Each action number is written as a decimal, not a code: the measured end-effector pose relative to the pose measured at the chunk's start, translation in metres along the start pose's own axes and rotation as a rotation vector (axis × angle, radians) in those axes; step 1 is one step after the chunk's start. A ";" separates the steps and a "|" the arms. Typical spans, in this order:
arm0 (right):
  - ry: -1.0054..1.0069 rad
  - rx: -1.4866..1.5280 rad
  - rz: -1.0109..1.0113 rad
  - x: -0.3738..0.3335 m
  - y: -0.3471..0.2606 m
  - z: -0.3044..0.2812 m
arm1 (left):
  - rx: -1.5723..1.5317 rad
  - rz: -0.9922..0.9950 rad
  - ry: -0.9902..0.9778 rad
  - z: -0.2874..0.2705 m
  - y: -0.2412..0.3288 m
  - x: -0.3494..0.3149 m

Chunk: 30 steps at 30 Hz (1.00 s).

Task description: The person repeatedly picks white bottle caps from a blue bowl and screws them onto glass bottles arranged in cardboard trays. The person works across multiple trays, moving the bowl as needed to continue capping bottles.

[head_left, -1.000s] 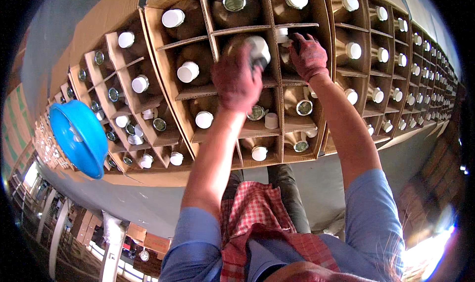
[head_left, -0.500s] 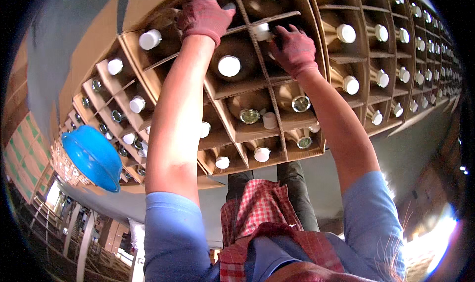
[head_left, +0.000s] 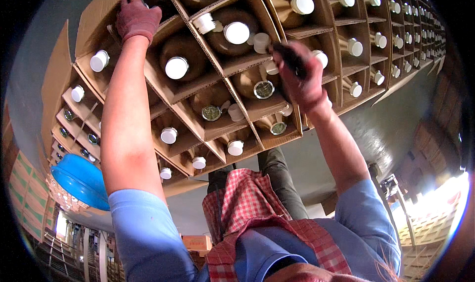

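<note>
A cardboard box with crossed dividers (head_left: pixel 198 91) holds glass bottles. My left hand (head_left: pixel 138 17), in a dark red glove, reaches over a far-left cell; its fingers curl over something I cannot make out. My right hand (head_left: pixel 302 77), gloved too and smeared by motion, hovers at the box's right edge; whether it holds anything is unclear. Near its fingertips is a blurred white cap (head_left: pixel 261 43). Beside it stands a white-capped bottle (head_left: pixel 236 33), with a ridged cap (head_left: pixel 204 23) by the divider. Closer to me are uncapped bottle mouths (head_left: pixel 263 89) and a loose cap (head_left: pixel 236 112).
More divided boxes with white-capped bottles (head_left: pixel 354 47) run off to the right. On the left, another box holds capped and uncapped bottles (head_left: pixel 68 114). A blue plastic basin (head_left: pixel 79 180) sits at the left. Cardboard flaps (head_left: pixel 61 79) stick up at the far left.
My right hand has pulled back from the cell toward the box's right edge, uncovering a white-capped bottle. My left hand stays over the far-left area. The whole view has shifted.
</note>
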State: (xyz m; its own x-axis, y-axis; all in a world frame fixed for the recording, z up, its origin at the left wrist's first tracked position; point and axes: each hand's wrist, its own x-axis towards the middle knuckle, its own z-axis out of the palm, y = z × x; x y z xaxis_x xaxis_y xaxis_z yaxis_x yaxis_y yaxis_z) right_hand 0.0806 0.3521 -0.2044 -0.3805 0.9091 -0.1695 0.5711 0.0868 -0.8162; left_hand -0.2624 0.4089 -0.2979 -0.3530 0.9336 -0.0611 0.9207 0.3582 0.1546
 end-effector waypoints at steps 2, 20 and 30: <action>-0.177 -0.472 0.029 -0.027 -0.006 0.000 | -0.034 -0.037 -0.056 -0.003 0.001 0.005; -0.671 -1.222 -0.334 -0.035 0.025 0.030 | -0.297 -0.085 -0.694 -0.067 0.101 -0.321; -0.549 -1.385 -0.514 -0.023 0.034 0.027 | 0.110 0.000 -0.787 -0.041 0.120 -0.304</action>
State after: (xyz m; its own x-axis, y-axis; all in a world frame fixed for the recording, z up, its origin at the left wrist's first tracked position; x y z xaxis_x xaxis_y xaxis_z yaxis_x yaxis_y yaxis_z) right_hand 0.0893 0.3232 -0.2426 -0.7669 0.4402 -0.4671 0.3816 0.8979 0.2197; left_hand -0.0517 0.1677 -0.2200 -0.1693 0.6437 -0.7464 0.9465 0.3172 0.0589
